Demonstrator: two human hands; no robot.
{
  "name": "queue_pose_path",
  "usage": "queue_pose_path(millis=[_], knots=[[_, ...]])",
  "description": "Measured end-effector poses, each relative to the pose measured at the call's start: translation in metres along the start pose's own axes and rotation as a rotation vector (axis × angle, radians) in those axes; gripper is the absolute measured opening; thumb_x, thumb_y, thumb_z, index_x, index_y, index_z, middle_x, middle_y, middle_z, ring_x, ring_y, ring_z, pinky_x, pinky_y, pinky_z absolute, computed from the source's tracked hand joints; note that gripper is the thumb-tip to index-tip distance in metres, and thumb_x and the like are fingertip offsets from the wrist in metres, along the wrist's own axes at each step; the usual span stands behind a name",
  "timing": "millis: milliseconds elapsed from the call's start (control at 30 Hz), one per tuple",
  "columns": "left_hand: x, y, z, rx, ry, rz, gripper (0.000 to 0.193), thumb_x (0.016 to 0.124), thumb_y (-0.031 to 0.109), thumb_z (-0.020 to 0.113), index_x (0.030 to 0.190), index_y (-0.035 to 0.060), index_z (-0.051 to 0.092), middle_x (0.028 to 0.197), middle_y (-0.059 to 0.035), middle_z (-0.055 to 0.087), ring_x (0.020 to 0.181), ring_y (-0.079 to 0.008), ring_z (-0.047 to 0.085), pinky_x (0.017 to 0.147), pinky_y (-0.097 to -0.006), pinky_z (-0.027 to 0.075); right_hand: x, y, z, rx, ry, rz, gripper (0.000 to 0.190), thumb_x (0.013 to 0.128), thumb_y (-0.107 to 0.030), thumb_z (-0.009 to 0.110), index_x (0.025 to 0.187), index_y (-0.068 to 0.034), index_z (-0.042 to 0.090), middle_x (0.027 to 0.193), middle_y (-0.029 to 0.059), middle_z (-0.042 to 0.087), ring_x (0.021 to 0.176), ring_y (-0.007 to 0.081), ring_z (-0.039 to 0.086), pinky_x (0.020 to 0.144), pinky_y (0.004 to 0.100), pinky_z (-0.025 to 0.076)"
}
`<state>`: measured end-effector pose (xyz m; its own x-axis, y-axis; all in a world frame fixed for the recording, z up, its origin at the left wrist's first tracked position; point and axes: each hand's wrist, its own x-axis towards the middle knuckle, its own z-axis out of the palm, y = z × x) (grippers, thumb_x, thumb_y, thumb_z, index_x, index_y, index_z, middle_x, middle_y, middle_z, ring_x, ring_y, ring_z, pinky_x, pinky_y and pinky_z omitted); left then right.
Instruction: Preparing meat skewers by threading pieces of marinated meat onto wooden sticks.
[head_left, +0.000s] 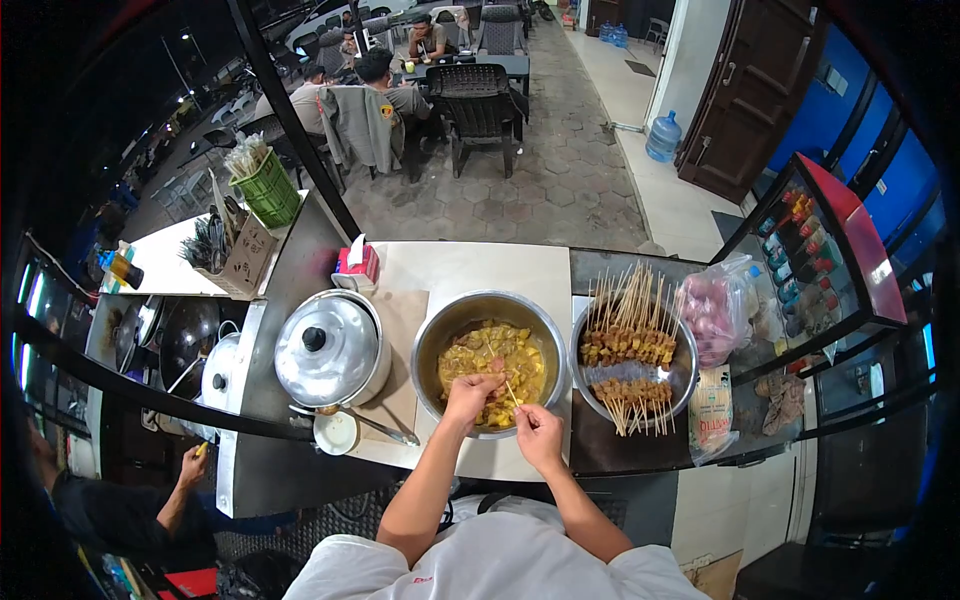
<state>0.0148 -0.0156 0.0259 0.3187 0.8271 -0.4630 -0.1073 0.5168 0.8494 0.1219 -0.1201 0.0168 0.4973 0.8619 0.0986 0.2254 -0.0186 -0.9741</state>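
A large steel bowl (553, 322) stands in front of me with chunks of meat in yellow marinade (465, 349). My left hand (469, 399) is over the bowl, its fingertips pinched at a reddish piece of meat (498, 363). Between thumb and fingers my right hand (540, 433) grips a thin bamboo skewer (512, 393), which slants up towards the left fingertips. Whether its point is inside the meat is hidden. To the right, a second steel bowl (622, 373) holds two rows of loaded skewers (628, 346), their bare sticks pointing outward.
A lidded aluminium pot (324, 352), small white dish (336, 433) and tissue box (356, 266) stand left. Right are a plastic bag of pink items (716, 307), a printed packet (711, 412) and a glass display case (810, 255). A co-worker's arm (180, 487) shows at lower left.
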Motion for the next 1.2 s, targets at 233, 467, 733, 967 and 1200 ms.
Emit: queue_pose_path(millis=[233, 467, 733, 967, 1200], knots=[[0.005, -0.005, 0.011, -0.066, 0.081, 0.009, 0.014, 0.079, 0.011, 0.065, 0.077, -0.0023, 0.066, 0.066, -0.0031, 0.060, 0.057, -0.0084, 0.051, 0.056, -0.0216, 0.041, 0.003, 0.009, 0.008, 0.067, 0.026, 0.075, 0.011, 0.083, -0.005, 0.062, 0.077, 0.004, 0.060, 0.054, -0.0053, 0.046, 0.049, 0.0007, 0.036, 0.042, 0.0203, 0.027], [0.006, -0.006, 0.012, 0.012, 0.101, 0.027, 0.012, 0.079, 0.009, 0.061, 0.072, -0.0003, 0.063, 0.069, -0.0042, 0.061, 0.057, -0.0090, 0.051, 0.055, -0.0218, 0.042, 0.001, 0.013, 0.010, 0.071, 0.015, 0.072, 0.012, 0.084, -0.007, 0.061, 0.077, 0.003, 0.060, 0.055, -0.0055, 0.046, 0.049, 0.0007, 0.036, 0.043, 0.0195, 0.027], [0.023, 0.013, -0.022, 0.462, 0.074, 0.060, 0.020, 0.079, 0.008, 0.059, 0.092, -0.0045, 0.065, 0.080, -0.0078, 0.065, 0.068, -0.0129, 0.058, 0.062, -0.0270, 0.047, 0.003, 0.016, -0.008, 0.078, 0.021, 0.081, 0.012, 0.086, -0.008, 0.060, 0.082, 0.003, 0.060, 0.060, -0.0059, 0.049, 0.051, -0.0003, 0.039, 0.045, 0.0182, 0.030], [0.035, 0.021, -0.037, 1.361, -0.005, 0.295, 0.032, 0.067, 0.014, 0.064, 0.098, 0.0092, 0.067, 0.097, -0.0179, 0.064, 0.093, -0.0311, 0.060, 0.084, -0.0377, 0.047, 0.003, 0.016, -0.040, 0.109, 0.075, 0.067, 0.011, 0.088, -0.006, 0.056, 0.087, 0.004, 0.060, 0.064, -0.0050, 0.051, 0.055, -0.0004, 0.042, 0.047, 0.0174, 0.032], [0.033, -0.001, -0.031, 1.496, -0.058, 0.173, 0.033, 0.069, 0.016, 0.064, 0.100, 0.0051, 0.062, 0.099, -0.0199, 0.062, 0.097, -0.0320, 0.058, 0.088, -0.0402, 0.045, -0.015, 0.009, -0.047, 0.159, 0.048, 0.158, 0.015, 0.088, -0.007, 0.055, 0.095, 0.005, 0.061, 0.066, -0.0017, 0.053, 0.058, 0.0024, 0.046, 0.052, 0.0189, 0.038]])
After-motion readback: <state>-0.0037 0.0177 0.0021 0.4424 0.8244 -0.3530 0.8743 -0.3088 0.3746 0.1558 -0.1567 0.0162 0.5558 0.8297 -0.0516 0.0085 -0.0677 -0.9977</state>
